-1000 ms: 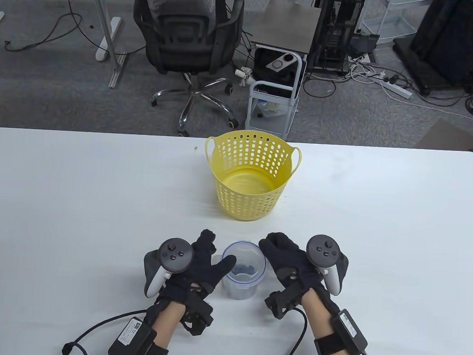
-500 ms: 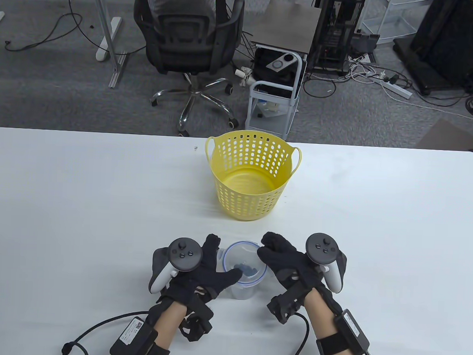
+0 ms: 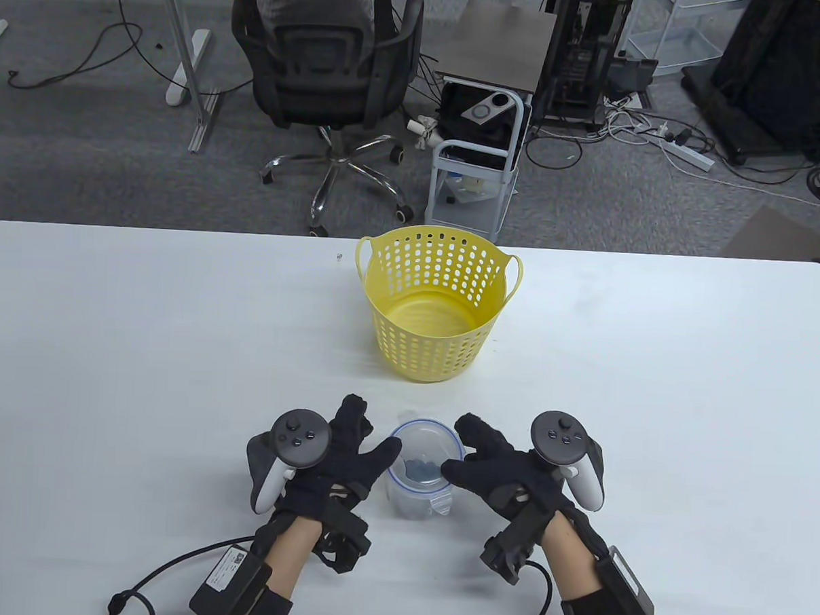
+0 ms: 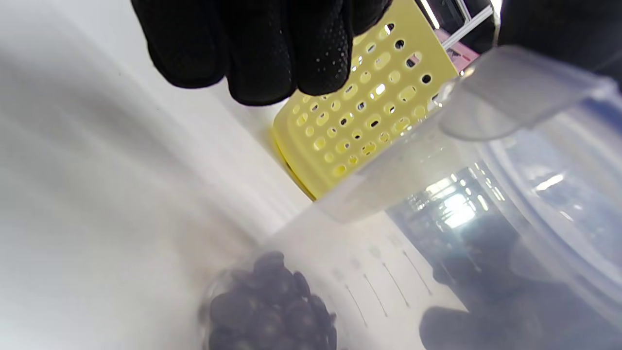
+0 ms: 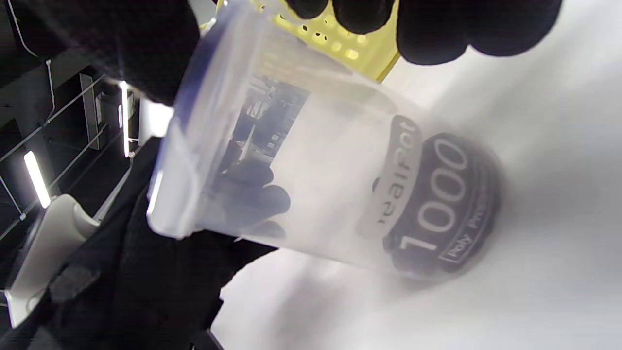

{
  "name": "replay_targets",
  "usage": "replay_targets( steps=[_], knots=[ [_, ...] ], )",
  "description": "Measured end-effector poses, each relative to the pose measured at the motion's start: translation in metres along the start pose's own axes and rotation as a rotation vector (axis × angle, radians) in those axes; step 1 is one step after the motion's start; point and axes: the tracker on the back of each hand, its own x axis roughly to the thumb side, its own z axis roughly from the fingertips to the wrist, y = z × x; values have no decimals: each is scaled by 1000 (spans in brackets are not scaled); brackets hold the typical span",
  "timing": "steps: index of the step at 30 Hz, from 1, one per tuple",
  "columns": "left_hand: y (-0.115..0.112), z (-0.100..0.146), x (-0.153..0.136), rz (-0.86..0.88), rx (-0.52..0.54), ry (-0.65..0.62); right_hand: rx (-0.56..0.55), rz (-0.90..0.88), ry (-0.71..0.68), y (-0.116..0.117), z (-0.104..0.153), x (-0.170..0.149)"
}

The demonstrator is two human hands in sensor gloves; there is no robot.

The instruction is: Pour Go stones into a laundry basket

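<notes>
My left hand [image 3: 338,464] and right hand [image 3: 505,471], fingers spread, flanking the clear container [image 3: 421,481] of dark Go stones [image 4: 272,311], yellow laundry basket [image 3: 437,302] beyond on the bench [image 3: 143,343].

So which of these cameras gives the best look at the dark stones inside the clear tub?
The left wrist view: the Go stones fill the bottom of the clear container, close enough to see single rounded pieces. The table view shows only a small dark patch from above. In the right wrist view they are a dark blur behind the printed label.
</notes>
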Motion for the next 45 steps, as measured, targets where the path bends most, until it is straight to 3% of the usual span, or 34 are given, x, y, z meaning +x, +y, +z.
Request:
replay_targets(
  steps=[9,13,22,28,34,38,39,40,41,45],
  knots=[
    [1,-1,-2,-23,149,-26,51,60,14,14,1,5],
    [3,-2,-3,-27,105,-34,29,91,-22,14,3,8],
    [9,7,0,-30,47,-32,-174,41,-13,1,6,0],
    [6,10,9,-129,43,-37,-175,85,-4,2,4,-2],
    [-9,-1,-1,-19,-97,-41,-132,29,-11,6,-1,-8],
    [-8,-8,0,-71,-76,-36,-135,34,5,4,-3,-8],
    [-5,-4,2,-50,-6,-48,-169,5,-53,6,-3,-6],
    [-2,-4,6,-96,49,-39,-184,14,-6,4,-3,-6],
    [-2,-2,6,-138,41,-44,-132,6,0,4,-3,-7],
    [-5,-2,2,-65,8,-27,-149,-10,-4,4,-3,-8]
  ],
)
